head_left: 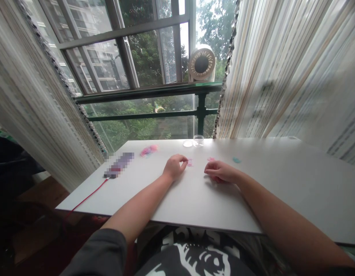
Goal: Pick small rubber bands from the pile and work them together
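Observation:
Both my hands rest on a white table (280,180). My left hand (174,167) is curled, thumb and fingers pinched together beside a small pink piece (190,162). My right hand (220,171) is closed in a loose fist with something reddish showing under its fingers; another small pink piece (211,158) lies just beyond its fingertips. A small teal piece (236,160) sits to the right of that hand. A pink and blue heap (149,150) lies further left.
A small clear jar (198,140) and its lid (188,143) stand at the table's far edge. A phone (119,165) with a red cable (88,195) lies at the left. A round fan (202,64) stands on the window sill, curtains either side.

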{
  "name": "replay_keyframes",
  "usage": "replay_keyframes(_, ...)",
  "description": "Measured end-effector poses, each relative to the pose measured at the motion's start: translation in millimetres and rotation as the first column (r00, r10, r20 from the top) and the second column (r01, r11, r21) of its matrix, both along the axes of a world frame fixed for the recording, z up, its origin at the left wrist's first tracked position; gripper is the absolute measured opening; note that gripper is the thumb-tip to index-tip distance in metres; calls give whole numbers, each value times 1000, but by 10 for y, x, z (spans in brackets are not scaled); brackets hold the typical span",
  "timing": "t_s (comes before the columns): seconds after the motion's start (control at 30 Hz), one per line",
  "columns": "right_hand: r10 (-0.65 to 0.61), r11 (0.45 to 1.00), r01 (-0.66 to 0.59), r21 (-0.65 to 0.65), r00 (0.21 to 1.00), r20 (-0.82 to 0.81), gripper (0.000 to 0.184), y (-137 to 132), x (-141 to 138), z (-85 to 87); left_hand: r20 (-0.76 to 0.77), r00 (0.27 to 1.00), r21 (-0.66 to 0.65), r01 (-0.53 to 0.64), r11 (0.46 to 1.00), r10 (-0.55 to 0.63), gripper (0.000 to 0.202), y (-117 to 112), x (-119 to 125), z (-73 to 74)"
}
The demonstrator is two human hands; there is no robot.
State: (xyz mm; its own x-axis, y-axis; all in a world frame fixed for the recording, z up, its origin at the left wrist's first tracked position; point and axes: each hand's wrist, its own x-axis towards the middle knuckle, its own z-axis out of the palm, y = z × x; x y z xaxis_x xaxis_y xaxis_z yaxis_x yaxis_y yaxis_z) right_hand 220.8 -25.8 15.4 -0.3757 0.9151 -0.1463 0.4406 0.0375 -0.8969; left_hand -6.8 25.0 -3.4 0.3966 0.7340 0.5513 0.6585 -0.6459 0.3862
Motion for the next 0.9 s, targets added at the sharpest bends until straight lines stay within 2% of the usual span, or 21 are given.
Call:
replay_keyframes(0.23, -6, 1000, 7, -9, 1000, 15, 30, -15, 0, 24, -97, 989, 18, -109, 994, 110, 14, -32, 105, -8)
replay_keyframes(0.43, 2, 1000, -2, -4, 1000, 18, 29, -2, 8, 1, -148, 987, 17, -61, 998, 63, 16, -62, 67, -17)
replay_keyframes(0.9, -7, 1000, 7, 2, 999, 36, 24, -14, -6, 28, -107, 994, -2, -31, 1000, 31, 15, -49, 64, -33)
